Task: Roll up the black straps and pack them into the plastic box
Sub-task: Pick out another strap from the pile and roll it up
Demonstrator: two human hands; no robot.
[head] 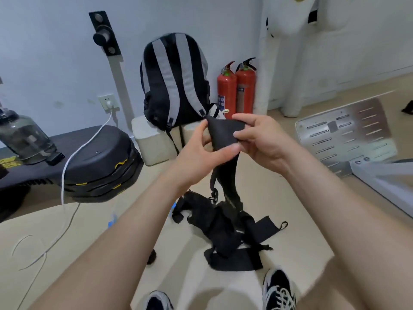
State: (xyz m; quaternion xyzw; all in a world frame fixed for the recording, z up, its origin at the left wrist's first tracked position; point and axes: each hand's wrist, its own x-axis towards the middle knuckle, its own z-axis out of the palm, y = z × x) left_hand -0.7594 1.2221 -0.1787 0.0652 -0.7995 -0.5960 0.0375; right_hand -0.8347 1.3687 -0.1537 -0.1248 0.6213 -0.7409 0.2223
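Note:
Both hands hold the top end of one black strap (223,133) up at chest height. My left hand (201,153) grips it from the left with the thumb across its lower edge. My right hand (259,139) pinches its right side. The rest of that strap hangs down toward the floor, with a small buckle dangling beside it. A pile of several more black straps (225,229) lies loose on the floor between the hands and my shoes. No plastic box shows in the head view.
A black-and-grey backpack (176,81) sits on a white box (154,142) against the wall. Two red fire extinguishers (237,88) stand beside it. A black case (98,166), a water jug (24,139) and a white cable (67,175) are left. A metal plate (346,135) lies right.

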